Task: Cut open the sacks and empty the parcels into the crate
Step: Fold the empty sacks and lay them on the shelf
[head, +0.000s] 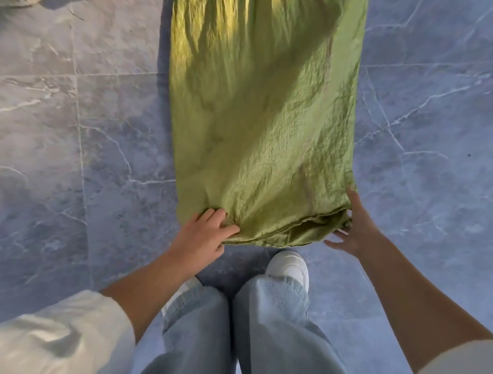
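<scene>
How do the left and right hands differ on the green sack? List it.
The left hand lies on top of the green sack, fingers bunching its near left corner; the right hand stands edge-on beside the near right corner, fingers spread. Both meet the sack's near end.

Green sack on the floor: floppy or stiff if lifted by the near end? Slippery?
Likely floppy: the green sack is thin, crinkled cloth that bunches under the left hand. Probably light for its size: no hard bulges show. Its sheen and the smooth tile floor suggest easy sliding.
</scene>
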Available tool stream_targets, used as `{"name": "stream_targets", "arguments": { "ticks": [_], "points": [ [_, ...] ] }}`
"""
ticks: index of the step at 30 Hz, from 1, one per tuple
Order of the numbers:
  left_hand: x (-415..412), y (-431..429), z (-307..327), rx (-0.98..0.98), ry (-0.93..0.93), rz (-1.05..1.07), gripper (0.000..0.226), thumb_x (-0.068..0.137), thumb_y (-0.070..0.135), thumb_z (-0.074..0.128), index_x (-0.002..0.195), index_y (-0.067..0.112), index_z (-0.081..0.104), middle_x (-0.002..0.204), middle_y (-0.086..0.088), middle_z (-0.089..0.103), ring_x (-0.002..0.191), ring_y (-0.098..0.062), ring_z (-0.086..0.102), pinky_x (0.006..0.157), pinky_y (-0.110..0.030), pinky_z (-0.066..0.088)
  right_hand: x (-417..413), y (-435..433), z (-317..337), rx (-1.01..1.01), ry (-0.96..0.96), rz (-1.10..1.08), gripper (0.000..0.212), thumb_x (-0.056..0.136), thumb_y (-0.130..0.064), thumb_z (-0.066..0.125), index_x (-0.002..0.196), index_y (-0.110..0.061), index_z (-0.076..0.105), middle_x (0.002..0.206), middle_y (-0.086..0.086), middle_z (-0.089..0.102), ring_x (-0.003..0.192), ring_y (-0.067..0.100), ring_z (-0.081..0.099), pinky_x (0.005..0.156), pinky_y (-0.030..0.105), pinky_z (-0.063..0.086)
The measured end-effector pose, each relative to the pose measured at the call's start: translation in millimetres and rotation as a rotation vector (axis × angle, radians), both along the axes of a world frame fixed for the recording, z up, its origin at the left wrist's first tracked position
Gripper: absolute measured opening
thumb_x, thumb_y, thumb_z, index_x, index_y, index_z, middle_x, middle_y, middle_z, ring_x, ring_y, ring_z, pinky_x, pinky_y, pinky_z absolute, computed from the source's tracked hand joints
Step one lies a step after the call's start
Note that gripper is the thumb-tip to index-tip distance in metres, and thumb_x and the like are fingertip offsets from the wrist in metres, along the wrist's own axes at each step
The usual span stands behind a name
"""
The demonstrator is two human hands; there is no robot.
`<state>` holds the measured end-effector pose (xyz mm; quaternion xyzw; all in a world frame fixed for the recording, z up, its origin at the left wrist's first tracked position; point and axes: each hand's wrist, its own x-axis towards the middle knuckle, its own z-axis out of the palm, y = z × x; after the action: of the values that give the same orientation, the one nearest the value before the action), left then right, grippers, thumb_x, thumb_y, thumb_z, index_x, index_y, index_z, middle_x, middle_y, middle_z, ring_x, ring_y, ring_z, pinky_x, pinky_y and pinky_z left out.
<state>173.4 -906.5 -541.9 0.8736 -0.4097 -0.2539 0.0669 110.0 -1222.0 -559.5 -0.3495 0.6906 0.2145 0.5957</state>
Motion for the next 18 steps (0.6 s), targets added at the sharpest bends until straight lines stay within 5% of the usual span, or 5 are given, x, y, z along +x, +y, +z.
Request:
{"name": "stream_targets", "arguments": {
  "ticks": [3,7,9,12,18],
  "points": [
    [-9.9,1.7,-25.9,0.077,-0.195,0.034,0.069,0.060,0.033,0.084,0.124,0.022,0.062,0.103,-0.010,0.060,0.085,-0.028,0.057,0.078,-0.040,0.050,11.1,3.0,-27.8,-0.128,0.109,0.069,0.090,0.067,-0.059,0.078,0.137,-0.019,0.040,0.135,0.006,0.049,0.122,0.032,0.050,0.089,0.055,0.050],
    [-12.6,9.9,-36.3,0.307,-0.250,0.651,0.095,0.054,0.042,0.086,0.132,0.009,0.041,0.125,-0.024,0.049,0.103,-0.038,0.051,0.088,-0.050,0.041,11.6,5.9,-47.9,-0.258,0.096,0.007,0.025,0.086,-0.021,0.069,0.107,-0.014,0.057,0.121,0.013,0.064,0.094,0.028,0.063,0.079,0.043,0.055],
    [-10.5,13.9,-31.2,0.378,-0.115,0.916,0.087,0.059,0.037,0.086,0.128,0.004,0.042,0.130,-0.027,0.042,0.110,-0.041,0.046,0.085,-0.051,0.043,5.3,7.4,-40.1,-0.348,0.092,0.027,0.008,0.085,-0.018,0.064,0.086,-0.015,0.057,0.115,0.015,0.065,0.093,0.029,0.064,0.085,0.045,0.056],
    [-2.3,10.6,-16.0,0.413,0.038,0.783,0.052,0.076,0.027,0.078,0.110,-0.001,0.049,0.113,-0.022,0.051,0.097,-0.042,0.056,0.072,-0.050,0.050,-2.4,-2.2,-3.9,-0.457,0.045,0.024,0.011,0.084,-0.016,0.060,0.073,-0.019,0.056,0.096,0.011,0.066,0.084,0.027,0.063,0.088,0.046,0.055],
    [37.1,3.2,71.4,0.080,0.083,0.962,0.021,0.081,-0.002,0.052,0.097,0.007,0.041,0.089,-0.013,0.049,0.073,-0.038,0.054,0.060,-0.041,0.036,-22.9,-48.2,119.1,-0.655,0.000,0.024,0.011,0.087,-0.012,0.056,0.098,-0.014,0.057,0.086,0.002,0.055,0.080,0.021,0.057,0.060,0.034,0.057]
  ]
}}
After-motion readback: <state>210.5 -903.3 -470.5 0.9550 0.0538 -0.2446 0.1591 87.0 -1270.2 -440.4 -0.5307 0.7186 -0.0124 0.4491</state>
